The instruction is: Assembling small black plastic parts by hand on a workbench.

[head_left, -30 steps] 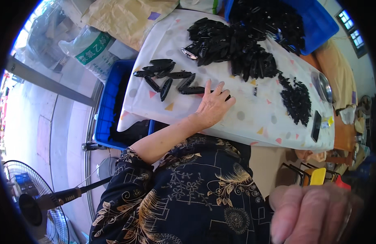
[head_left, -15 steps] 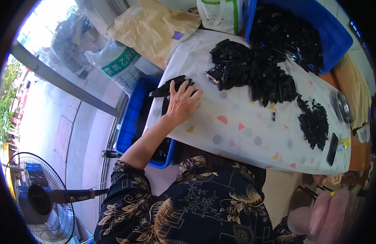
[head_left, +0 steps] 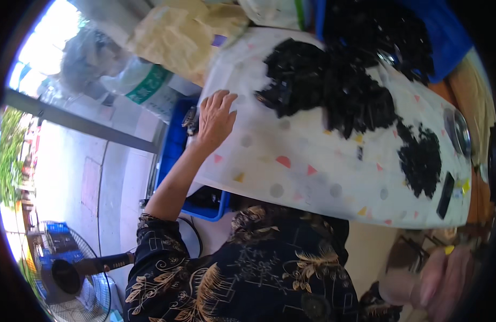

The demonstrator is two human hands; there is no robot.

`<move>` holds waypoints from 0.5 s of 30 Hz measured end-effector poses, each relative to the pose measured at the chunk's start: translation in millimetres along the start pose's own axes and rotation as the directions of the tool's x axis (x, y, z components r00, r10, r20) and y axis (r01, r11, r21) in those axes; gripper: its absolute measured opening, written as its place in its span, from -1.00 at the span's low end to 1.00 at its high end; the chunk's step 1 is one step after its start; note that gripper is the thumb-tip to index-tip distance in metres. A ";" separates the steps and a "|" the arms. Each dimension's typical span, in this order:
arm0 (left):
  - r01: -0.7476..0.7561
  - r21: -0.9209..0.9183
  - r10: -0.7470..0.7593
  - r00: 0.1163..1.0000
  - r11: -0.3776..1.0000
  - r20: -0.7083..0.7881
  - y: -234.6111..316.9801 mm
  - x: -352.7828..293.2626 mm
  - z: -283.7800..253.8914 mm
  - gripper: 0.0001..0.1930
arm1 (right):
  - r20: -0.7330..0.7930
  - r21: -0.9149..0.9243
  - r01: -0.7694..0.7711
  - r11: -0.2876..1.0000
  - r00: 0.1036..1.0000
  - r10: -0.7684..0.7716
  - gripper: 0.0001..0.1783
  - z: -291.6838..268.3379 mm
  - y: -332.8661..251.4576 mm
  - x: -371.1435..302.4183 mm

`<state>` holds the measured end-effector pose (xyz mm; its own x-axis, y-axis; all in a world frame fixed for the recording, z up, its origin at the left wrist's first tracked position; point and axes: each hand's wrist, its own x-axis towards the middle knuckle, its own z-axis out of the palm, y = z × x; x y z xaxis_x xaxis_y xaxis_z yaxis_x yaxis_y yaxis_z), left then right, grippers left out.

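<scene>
Black parts point(head_left: 190, 121) swept off tabletop point(head_left: 334, 166) toward bin point(head_left: 224, 206); left hand point(head_left: 215, 119) spread wide, right hand point(head_left: 440, 284) blurred, grip untellable; parts best guided low, gently.

Daylight enters from the left, bleaching the area around the outdoor foliage point(head_left: 11, 153) toward white; the right side is dimmer. Blur softens the left hand point(head_left: 215, 121) and the black parts point(head_left: 296, 80), whose detail sinks into darkness. The right hand point(head_left: 444, 287) is indistinct. Fisheye distortion bows the edges of the surface point(head_left: 253, 169); black vignetting fills the corners.
</scene>
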<state>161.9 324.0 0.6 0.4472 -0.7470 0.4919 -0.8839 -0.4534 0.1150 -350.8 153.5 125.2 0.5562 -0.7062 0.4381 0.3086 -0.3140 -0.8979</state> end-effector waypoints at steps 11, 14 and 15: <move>-0.175 -0.193 0.196 0.975 0.966 0.100 50.8 41.1 32.8 -0.73 | -0.048 -0.642 -0.259 0.722 0.953 0.299 -0.78 73.0 189.5 88.7; -0.071 -0.285 0.100 0.991 0.956 0.088 86.9 31.3 23.7 -0.73 | -0.017 -0.776 -0.148 0.614 0.977 0.213 -0.79 83.7 198.9 94.9; -0.068 -0.328 0.090 0.995 0.942 0.052 97.2 26.9 24.2 -0.72 | 0.020 -0.827 -0.102 0.553 0.977 0.211 -0.80 86.6 199.3 98.1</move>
<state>91.3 248.0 4.1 0.3723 -0.8090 0.4548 -0.9084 -0.2171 0.3575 -168.0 76.6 -7.0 0.6242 -0.7436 0.2398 -0.5240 -0.6261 -0.5774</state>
